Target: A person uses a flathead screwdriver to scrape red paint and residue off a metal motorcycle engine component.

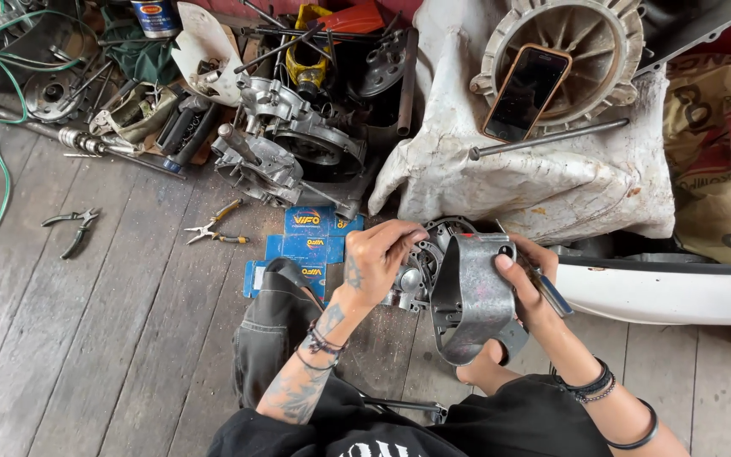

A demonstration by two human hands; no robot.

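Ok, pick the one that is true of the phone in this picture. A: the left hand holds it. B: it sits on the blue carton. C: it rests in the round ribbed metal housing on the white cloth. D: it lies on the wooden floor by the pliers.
C: the phone lies tilted inside the round ribbed housing on the white cloth.

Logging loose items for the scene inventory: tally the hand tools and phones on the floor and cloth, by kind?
Pliers: 2, dark pair, yellow-handled pair
Phone: 1, orange-cased phone
Metal rod: 1, long rod on the white cloth
Total: 4
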